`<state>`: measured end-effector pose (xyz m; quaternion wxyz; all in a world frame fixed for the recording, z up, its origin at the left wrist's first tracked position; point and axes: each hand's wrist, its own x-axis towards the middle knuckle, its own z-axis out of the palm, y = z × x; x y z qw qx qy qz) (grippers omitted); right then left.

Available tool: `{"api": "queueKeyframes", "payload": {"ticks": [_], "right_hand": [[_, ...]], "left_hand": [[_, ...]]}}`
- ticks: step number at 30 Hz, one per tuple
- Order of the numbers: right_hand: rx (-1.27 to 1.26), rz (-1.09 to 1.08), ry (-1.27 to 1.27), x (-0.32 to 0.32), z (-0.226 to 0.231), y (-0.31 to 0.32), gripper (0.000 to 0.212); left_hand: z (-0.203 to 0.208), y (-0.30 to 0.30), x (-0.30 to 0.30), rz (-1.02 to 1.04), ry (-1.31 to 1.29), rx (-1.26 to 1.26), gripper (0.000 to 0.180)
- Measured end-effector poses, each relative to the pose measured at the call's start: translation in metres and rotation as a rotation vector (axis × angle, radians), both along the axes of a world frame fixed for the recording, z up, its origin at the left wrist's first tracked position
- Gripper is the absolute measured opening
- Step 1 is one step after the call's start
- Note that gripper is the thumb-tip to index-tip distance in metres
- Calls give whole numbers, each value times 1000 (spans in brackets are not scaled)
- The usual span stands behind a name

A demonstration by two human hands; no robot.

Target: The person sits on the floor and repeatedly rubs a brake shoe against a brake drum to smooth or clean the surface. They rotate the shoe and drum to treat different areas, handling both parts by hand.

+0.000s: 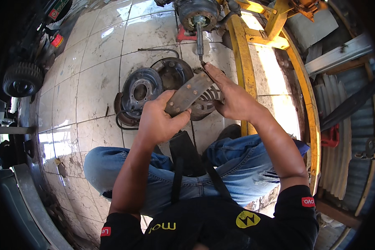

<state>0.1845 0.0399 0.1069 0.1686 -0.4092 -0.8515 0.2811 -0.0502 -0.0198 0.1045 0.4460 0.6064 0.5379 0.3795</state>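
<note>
My left hand [162, 118] grips the near end of a brake shoe [191, 92], a curved strip with a worn grey-brown lining and several copper-coloured rivets. At its far end, my right hand [233, 93] rests against the shoe with fingers stretched out and thumb apart. The shoe is held up above the floor, tilted up to the right. Below it lies a ribbed round metal part [202, 109], partly hidden by the shoe and my hands. Left of it on the tiles are a black round brake backing plate [142, 92] and a second dark plate [171, 68].
A hub with a protruding shaft [200, 35] stands ahead, beside a red stand [185, 35]. A yellow metal frame [242, 62] rises close on the right. A wheel [23, 79] stands far left. My bent knees [237, 154] flank a black low object [187, 154].
</note>
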Motion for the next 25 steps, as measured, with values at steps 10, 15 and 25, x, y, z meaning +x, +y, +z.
{"api": "queueKeyframes", "payload": {"ticks": [10,15,25], "right_hand": [[-10,21,11,0,0,0,89],[10,25,34,-1,5,-2,88],[-48,11,14,3,0,-4,90]], "left_hand": [[3,0,4,36,90,50,38],[13,-4,-1,-75,36,-49,36],[4,-1,-8,-118,146,40,37]]}}
